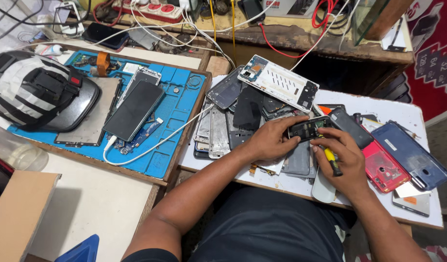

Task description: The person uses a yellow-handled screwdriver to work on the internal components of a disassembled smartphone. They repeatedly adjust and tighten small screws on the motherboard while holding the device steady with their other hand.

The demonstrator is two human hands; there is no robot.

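My left hand (269, 141) grips a small opened phone body (308, 128) with its circuit side up, holding it above a heap of phone parts. My right hand (344, 162) is closed round a small screwdriver with a yellow and black handle (332, 160); its tip points at the phone body. Both hands meet over the white board (408, 116) in front of me.
Several phone frames and back covers lie piled on the board, among them a white frame (280, 86), a red cover (382, 167) and a blue one (412, 154). A blue repair mat (177, 104) at left carries a dark phone (134, 109), a white cable and a striped bag (36, 90). A power strip (153, 10) and cables lie at the back.
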